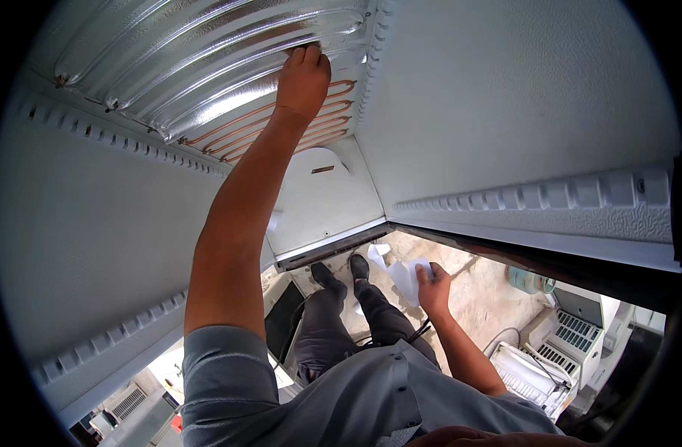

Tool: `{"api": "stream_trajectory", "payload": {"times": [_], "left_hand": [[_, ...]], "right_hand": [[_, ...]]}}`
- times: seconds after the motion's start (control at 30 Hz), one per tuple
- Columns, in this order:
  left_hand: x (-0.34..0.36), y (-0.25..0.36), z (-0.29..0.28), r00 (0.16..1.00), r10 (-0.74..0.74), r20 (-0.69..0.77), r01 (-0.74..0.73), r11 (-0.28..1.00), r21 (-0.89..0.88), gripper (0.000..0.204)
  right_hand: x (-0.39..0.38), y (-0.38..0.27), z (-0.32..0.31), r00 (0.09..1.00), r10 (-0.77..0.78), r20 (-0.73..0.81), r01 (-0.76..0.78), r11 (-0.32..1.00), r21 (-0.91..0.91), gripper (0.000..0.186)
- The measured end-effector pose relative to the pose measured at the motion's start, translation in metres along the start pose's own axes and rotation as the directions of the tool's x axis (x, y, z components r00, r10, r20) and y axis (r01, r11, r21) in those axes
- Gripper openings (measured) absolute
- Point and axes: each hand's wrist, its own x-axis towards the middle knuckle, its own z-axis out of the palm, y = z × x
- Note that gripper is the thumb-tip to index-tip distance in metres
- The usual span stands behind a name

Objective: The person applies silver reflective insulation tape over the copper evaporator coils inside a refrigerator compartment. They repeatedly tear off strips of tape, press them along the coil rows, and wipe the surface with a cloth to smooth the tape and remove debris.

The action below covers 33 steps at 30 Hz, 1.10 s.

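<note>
Inside a pale refrigerator cabinet, my left hand (304,83) reaches up to the back wall. Its fingers are curled against shiny foil tape (214,45) that lies in ridges over the tubing. A small dark edge shows at the fingertips, but I cannot make out what they hold. Just below this hand, bare copper tubes (332,112) run in parallel bends. Lower down, my right hand (435,289) pinches a crumpled white paper strip (406,280), whose loose end curls toward the floor beside my shoe.
Ribbed shelf supports (550,195) line the cabinet side walls. Beyond the lower edge lies a stained floor (479,298). Off to the right stand a greenish gas cylinder (529,281) and white appliance units with grilles (576,330). A dark panel (286,320) leans by my legs.
</note>
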Motion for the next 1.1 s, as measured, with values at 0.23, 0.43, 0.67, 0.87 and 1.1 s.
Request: {"api": "stream_trajectory", "payload": {"times": [0.23,0.43,0.67,0.87,1.1], "left_hand": [[0.032,0.027,0.019,0.987,0.081,0.141,-0.091,0.994,0.064,0.006],[0.041,0.022,0.014,0.954,0.085,0.287,-0.120,0.987,0.107,0.004],[-0.017,-0.002,-0.022,0.920,-0.336,0.202,0.388,0.853,-0.349,0.010],[-0.019,-0.007,-0.074,0.184,-0.576,0.796,0.639,-0.546,-0.542,0.036],[-0.012,-0.053,-0.095,0.154,-0.451,0.879,0.458,-0.756,-0.468,0.054]], "right_hand": [[-0.002,0.013,-0.007,0.999,0.030,-0.024,-0.030,1.000,-0.002,0.023],[-0.007,0.003,-0.015,0.998,-0.049,-0.035,0.034,0.934,-0.356,0.029],[0.025,-0.083,0.040,0.890,-0.448,0.086,0.456,0.882,-0.120,0.032],[0.104,-0.288,0.143,0.861,-0.509,-0.023,0.442,0.723,0.530,0.038],[0.142,-0.382,0.201,0.948,-0.273,-0.162,0.317,0.820,0.476,0.054]]}}
